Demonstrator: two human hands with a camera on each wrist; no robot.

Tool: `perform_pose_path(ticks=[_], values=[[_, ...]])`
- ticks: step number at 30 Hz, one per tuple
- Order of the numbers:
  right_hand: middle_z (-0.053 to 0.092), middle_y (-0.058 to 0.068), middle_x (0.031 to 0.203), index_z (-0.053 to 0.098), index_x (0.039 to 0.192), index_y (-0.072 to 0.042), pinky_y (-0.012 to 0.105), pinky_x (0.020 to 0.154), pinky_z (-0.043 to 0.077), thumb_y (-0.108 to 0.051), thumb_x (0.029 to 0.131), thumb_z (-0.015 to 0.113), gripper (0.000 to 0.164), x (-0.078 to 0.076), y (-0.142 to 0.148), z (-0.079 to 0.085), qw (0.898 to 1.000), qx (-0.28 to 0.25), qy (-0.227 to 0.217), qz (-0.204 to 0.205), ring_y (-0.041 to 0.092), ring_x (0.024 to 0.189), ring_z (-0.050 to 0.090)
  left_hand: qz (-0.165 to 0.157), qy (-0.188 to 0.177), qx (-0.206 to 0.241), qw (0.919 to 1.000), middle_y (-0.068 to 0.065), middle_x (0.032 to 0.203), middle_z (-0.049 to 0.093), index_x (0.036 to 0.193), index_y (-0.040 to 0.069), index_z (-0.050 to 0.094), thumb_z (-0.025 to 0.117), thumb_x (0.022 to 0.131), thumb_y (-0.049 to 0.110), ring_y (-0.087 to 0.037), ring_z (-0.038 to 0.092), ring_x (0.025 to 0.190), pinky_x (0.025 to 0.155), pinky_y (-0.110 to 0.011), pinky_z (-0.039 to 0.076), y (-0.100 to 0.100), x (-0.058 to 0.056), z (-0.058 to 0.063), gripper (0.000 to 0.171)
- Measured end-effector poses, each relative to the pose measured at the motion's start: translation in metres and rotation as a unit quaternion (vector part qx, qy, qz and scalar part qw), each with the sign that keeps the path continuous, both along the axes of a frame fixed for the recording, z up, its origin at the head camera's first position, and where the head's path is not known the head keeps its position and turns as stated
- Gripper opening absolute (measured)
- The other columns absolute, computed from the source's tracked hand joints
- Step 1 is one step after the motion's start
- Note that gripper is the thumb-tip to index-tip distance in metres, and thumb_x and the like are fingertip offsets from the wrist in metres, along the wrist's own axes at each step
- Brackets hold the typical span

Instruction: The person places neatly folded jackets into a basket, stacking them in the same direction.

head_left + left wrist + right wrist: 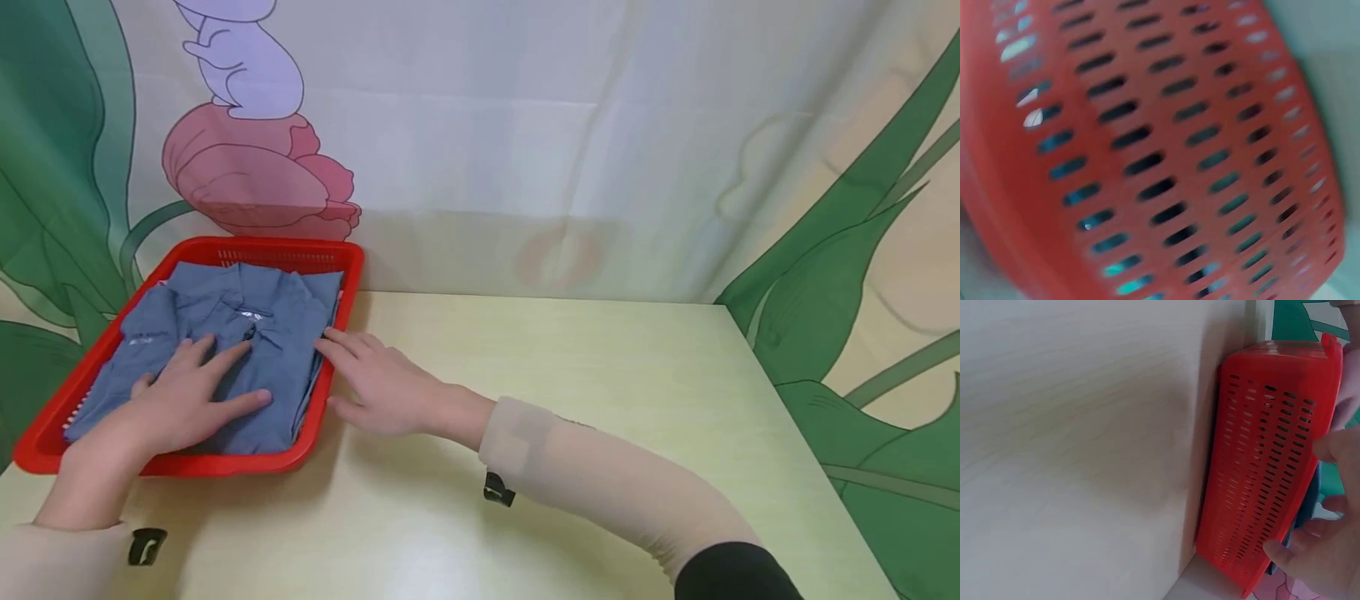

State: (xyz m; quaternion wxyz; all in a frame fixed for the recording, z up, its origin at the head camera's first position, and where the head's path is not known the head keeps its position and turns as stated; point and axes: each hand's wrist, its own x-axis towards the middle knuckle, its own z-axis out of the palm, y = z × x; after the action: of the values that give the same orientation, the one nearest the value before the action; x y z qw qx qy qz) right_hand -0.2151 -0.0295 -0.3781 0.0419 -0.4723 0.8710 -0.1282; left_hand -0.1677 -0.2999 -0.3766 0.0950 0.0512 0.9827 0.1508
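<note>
A folded blue garment (225, 312) lies in a red plastic basket (225, 465) at the left of the table. My left hand (180, 404) rests on the garment with its fingers spread and nearly straight. At the basket's right rim is my right hand (386, 379), its fingertips reaching over the edge and the thumb low on the outer side. In the right wrist view, the right hand (1329, 550) is beside the rim, and a strip of the garment shows past it. Only the slotted side of the basket (1022, 187) fills the left wrist view; the left hand is hidden there.
The basket stands on a pale wooden table (600, 375), whose surface extends to its right. Behind the table hangs a printed curtain (480, 142) with green leaves and a cartoon animal, close to the basket's back edge.
</note>
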Motion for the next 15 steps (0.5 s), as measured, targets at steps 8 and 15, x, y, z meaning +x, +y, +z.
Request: perform_pose_path(ticks=[8,15], values=[[0.022,0.012,0.168,0.035,0.159,-0.007,0.023,0.121,0.01,-0.034,0.105,0.053,0.063,-0.002,-0.008,0.007,0.999,0.011,0.014,0.03,0.022,0.154,0.017,0.002,0.097,0.003,0.9953,-0.041,0.155,0.019,0.153,-0.004,0.036,0.07,0.095,0.039,-0.063,0.015,0.142,0.093,-0.089,0.02,-0.006,-0.002,0.036,0.08],[0.018,0.007,0.17,0.03,0.163,-0.014,0.035,0.123,0.018,-0.048,0.107,0.046,0.067,-0.002,-0.012,0.007,0.996,0.09,0.014,0.018,0.019,0.156,0.01,-0.035,-0.02,-0.023,0.9989,-0.046,0.154,0.009,0.155,-0.009,0.025,0.07,0.094,0.043,-0.067,0.005,0.14,0.099,-0.085,0.017,-0.023,-0.027,0.032,0.093]])
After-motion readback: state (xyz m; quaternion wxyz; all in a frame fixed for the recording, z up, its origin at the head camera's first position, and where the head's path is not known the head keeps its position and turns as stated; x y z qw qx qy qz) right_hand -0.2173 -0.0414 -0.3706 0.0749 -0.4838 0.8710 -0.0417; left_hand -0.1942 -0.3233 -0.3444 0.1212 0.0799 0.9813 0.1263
